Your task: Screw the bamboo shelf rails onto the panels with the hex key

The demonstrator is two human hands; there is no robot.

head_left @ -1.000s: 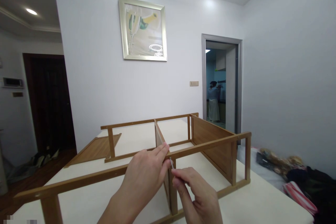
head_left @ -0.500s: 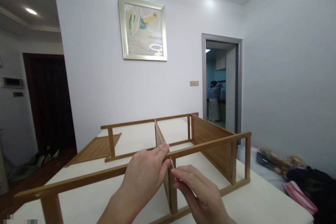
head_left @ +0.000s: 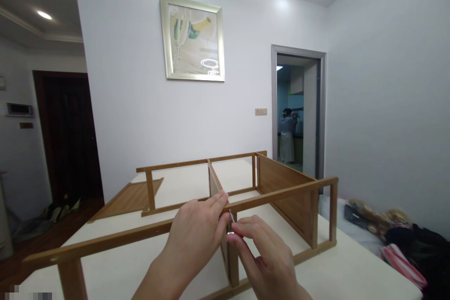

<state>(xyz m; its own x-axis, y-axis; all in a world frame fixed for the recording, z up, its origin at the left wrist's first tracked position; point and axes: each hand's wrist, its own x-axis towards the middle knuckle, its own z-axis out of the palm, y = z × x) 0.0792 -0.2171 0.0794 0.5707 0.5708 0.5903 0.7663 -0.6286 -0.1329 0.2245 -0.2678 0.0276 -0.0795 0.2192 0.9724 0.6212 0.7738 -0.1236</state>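
Note:
A bamboo shelf frame (head_left: 281, 191) lies on its side on a white table (head_left: 351, 262). My left hand (head_left: 195, 236) rests on the near top rail where the middle divider panel (head_left: 213, 184) meets it, fingers stretched along the wood. My right hand (head_left: 262, 255) pinches a small silver hex key (head_left: 230, 219), whose tip is set into the rail at that joint, right beside my left fingertips.
A loose bamboo panel (head_left: 128, 199) lies on the table's far left. Clothes and bags (head_left: 386, 227) are heaped at the right. A person stands in the room beyond the doorway (head_left: 288, 136). A dark door (head_left: 66, 136) is at the left.
My right hand has turned and closed in on the hex key, fingers now higher and nearer the rail. My left hand stays put.

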